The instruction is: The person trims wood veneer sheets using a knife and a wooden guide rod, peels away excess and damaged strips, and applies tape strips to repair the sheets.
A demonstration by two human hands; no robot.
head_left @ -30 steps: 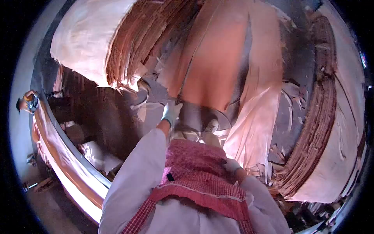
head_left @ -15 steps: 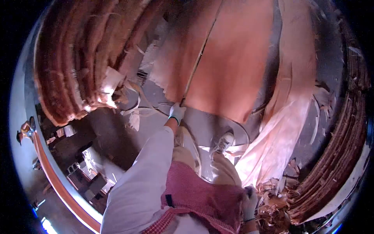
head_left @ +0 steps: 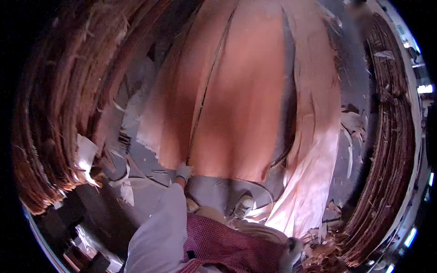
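My left hand (head_left: 184,172), in a pale glove, is closed around the near end of a long thin stick (head_left: 202,100). The stick stretches away from me over a broad, reddish-tan sheet of wood veneer (head_left: 241,104), whose ragged near edge lies just beyond my feet. At my right hip hangs my gloved right hand (head_left: 293,251), beside the checked red apron (head_left: 227,241). It is dark around its fingers, and I cannot make out whether they hold anything.
Tall layered veneer stacks stand to the left (head_left: 54,113) and right (head_left: 387,150). A paler, crumpled veneer strip (head_left: 314,132) runs along the sheet's right side. Torn scraps (head_left: 323,245) lie by my right hand. A blurred figure (head_left: 357,32) shows at the top right.
The view has swung to the right and up, so the sheet and stacks sit further left and lower. My left hand still grips the stick's near end; my right hand stays by my hip.
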